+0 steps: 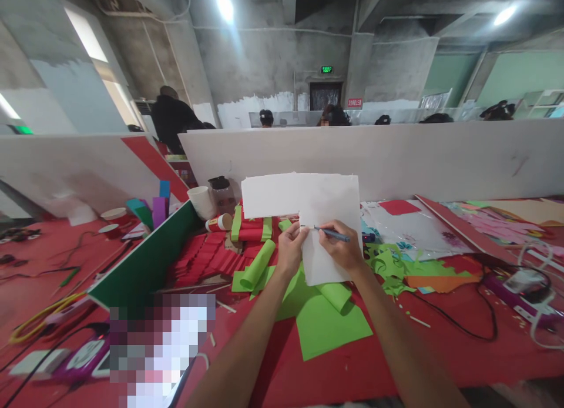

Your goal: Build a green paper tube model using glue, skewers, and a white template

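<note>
A white L-shaped board [328, 193] with rough edges stands tilted in front of me, above the green paper. My left hand [291, 243] pinches its inner edge, thumb and fingers together near the notch. In my right hand [341, 246] is a slim grey-blue pen [335, 235], its tip against the board close to my left fingertips. Below the board lie bright green paper sheets [332, 328], some of them curled. Left of my left hand are a rolled green sheet [258, 264] and a red bundle with green bands [251, 230].
Red folded strips [205, 255] lie beside a green upright panel [145, 255]. A paper cup [201, 202] and a lidded bottle [221, 193] stand behind. Green scraps [396, 267], a black cable [467, 331] and a purple power strip [515, 299] are on the right. A white partition [418, 155] runs across the back.
</note>
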